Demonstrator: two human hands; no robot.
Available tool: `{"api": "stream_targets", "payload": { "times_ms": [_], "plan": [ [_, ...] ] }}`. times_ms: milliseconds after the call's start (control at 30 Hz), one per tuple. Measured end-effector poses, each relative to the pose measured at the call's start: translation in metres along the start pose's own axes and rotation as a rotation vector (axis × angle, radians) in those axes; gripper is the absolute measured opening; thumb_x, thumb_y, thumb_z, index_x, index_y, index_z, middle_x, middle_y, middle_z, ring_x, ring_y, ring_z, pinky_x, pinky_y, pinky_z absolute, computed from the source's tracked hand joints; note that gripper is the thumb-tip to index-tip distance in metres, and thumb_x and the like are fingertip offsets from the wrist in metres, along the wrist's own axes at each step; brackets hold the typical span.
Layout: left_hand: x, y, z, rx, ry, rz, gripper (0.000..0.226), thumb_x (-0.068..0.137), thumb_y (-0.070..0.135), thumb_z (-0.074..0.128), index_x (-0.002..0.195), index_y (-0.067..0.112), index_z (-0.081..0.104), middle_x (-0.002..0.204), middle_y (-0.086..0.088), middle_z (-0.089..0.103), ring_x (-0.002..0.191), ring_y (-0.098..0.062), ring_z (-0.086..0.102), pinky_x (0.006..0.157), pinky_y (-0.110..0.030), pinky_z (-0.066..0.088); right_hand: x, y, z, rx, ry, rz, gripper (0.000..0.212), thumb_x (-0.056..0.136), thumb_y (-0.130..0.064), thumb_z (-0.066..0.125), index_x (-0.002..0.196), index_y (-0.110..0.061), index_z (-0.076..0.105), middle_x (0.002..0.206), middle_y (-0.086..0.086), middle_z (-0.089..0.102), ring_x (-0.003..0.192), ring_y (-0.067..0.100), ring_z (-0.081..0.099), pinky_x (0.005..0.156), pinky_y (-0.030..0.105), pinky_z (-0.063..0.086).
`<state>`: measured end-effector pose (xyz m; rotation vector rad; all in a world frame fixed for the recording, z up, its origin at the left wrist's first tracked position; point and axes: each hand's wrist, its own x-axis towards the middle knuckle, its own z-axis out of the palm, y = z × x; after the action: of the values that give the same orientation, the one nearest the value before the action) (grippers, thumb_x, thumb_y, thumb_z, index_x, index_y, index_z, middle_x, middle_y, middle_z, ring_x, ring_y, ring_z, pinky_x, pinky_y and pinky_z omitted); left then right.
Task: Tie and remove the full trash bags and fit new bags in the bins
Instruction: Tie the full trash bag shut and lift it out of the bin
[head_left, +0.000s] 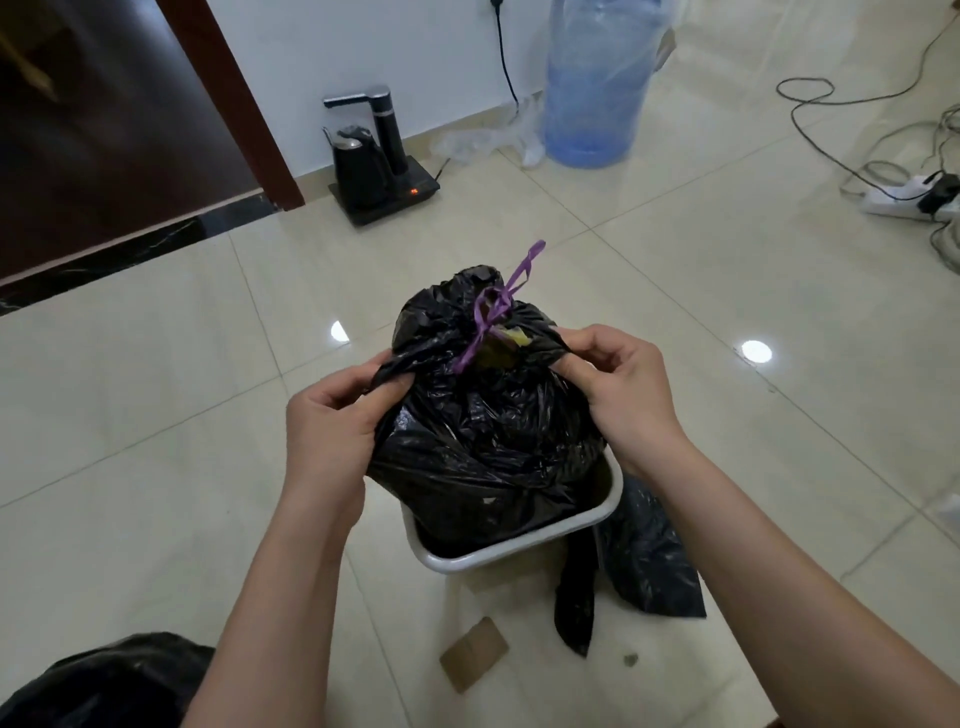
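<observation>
Bag (483, 441), black and full, sits in the bin (519, 543), bulging well above the rim. Purple drawstring (488, 317) knotted at bag top, one loose end sticking up; a bit of yellow-green stuff shows at the neck just beside the knot. Left hand (332, 421) pinches a fold of bag plastic at the bag's upper left, fingers curled round it. Right hand (618, 384) pinches the plastic at the bag's upper right, same curled grip. Bin is white, stands on tiled floor (156, 415). Spare bag (639, 561), black, flat, lies on the floor touching the bin's right side. Cardboard scrap (474, 653) on the floor just in front of the bin. Another black bag (104, 680) well left of the bin, at frame edge. Behind the bin, near the wall: kettle (358, 166) on its base, water jug (597, 88) to its right. Power strip (904, 195) with cables far right of the bin.
</observation>
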<state>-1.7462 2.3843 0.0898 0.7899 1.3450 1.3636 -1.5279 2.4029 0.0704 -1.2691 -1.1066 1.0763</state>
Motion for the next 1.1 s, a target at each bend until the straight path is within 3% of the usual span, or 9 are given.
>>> {"api": "stream_targets", "payload": {
  "times_ms": [133, 367, 700, 900, 1100],
  "plan": [
    [-0.025, 0.039, 0.001, -0.074, 0.047, 0.019, 0.010, 0.065, 0.019, 0.078, 0.075, 0.018, 0.079, 0.107, -0.006, 0.074, 0.098, -0.021, 0.070, 0.078, -0.026, 0.055, -0.009, -0.053, 0.007, 0.004, 0.030, -0.078, 0.024, 0.084, 0.006, 0.065, 0.076, -0.017, 0.071, 0.095, -0.018, 0.074, 0.098, 0.002, 0.068, 0.089, 0.018, 0.051],
    [-0.055, 0.152, 0.002, -0.027, 0.027, 0.045, 0.013, 0.067, 0.021, 0.080, 0.080, 0.019, 0.079, 0.114, -0.007, 0.071, 0.108, -0.024, 0.067, 0.084, -0.028, 0.054, -0.018, -0.169, 0.015, 0.033, -0.002, -0.080, 0.035, 0.083, 0.005, 0.067, 0.071, -0.028, 0.068, 0.089, -0.022, 0.073, 0.097, 0.001, 0.068, 0.094, 0.022, 0.050],
    [-0.164, 0.293, 0.017, 0.101, -0.047, -0.166, 0.013, 0.072, 0.014, 0.079, 0.083, 0.020, 0.079, 0.116, -0.003, 0.071, 0.106, -0.021, 0.068, 0.082, -0.026, 0.055, -0.110, -0.323, -0.020, 0.056, 0.084, 0.132, 0.022, 0.084, 0.004, 0.068, 0.080, -0.017, 0.071, 0.087, -0.022, 0.073, 0.093, -0.001, 0.068, 0.090, 0.019, 0.051],
    [-0.235, 0.329, -0.006, 0.178, -0.161, -0.260, 0.011, 0.076, 0.005, 0.075, 0.077, 0.015, 0.078, 0.118, 0.004, 0.070, 0.108, -0.020, 0.067, 0.090, -0.036, 0.052, -0.210, -0.361, -0.022, 0.072, 0.216, 0.233, 0.019, 0.083, 0.009, 0.067, 0.089, -0.008, 0.072, 0.095, -0.009, 0.072, 0.093, -0.002, 0.067, 0.085, 0.012, 0.048],
    [-0.300, 0.337, -0.037, 0.297, -0.390, -0.331, 0.009, 0.076, 0.002, 0.074, 0.074, 0.011, 0.076, 0.117, 0.008, 0.070, 0.108, -0.020, 0.067, 0.093, -0.041, 0.051, -0.337, -0.379, -0.017, 0.064, 0.452, 0.271, 0.020, 0.083, 0.011, 0.064, 0.082, -0.008, 0.071, 0.095, -0.012, 0.072, 0.095, -0.001, 0.067, 0.087, 0.012, 0.048]
  ]
}}
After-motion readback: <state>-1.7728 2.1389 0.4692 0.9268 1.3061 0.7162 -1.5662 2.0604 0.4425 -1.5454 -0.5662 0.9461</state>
